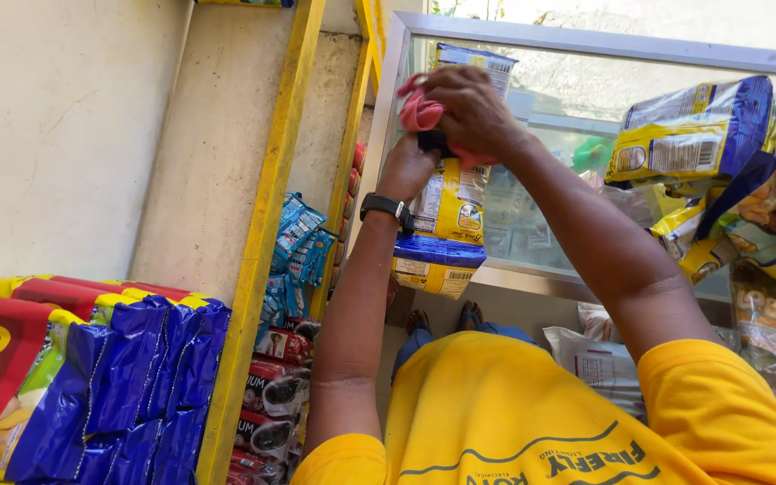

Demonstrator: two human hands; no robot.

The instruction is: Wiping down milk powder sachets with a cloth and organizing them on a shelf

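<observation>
Right hand (471, 112), upper centre of frame, clenches a crumpled pink cloth (419, 111) directly above the left hand (406, 166), which grips a hanging strip of yellow-and-blue foil sachets (446, 224), long axis vertical, against the glass case (586, 54).

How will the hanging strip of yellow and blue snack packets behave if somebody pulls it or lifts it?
The strip of snack packets will probably be floppy, since it hangs folding at the joints between packets. It looks light for its size, the packets being puffy. The glossy film may be slippery, so the left hand and right hand grip near its top.
</observation>
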